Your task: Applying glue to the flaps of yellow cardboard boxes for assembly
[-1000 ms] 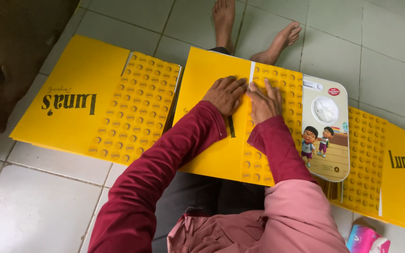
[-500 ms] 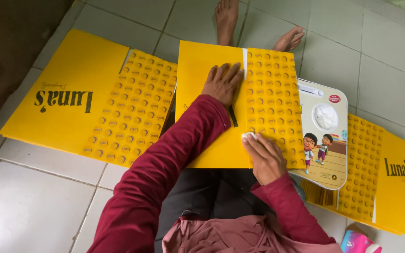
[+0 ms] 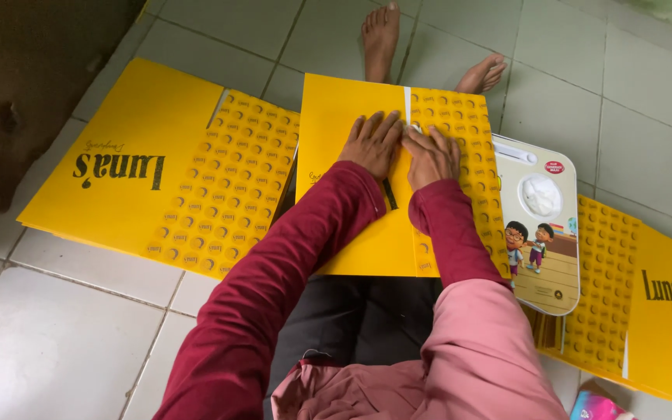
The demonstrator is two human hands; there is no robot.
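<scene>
Back from the near edge, the right hand [image 3: 432, 155] now lies flat beside the left hand [image 3: 372, 144], both with fingers spread, gripping nothing, pressing the yellow sheet [image 3: 367, 233] on the lap, probably flattening its fold line.

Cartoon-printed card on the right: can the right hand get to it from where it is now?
Probably yes. The right hand presses flat on the yellow sheet on the lap, beside the left hand; the cartoon-printed card lies uncovered just to its right, with nothing between.
</scene>
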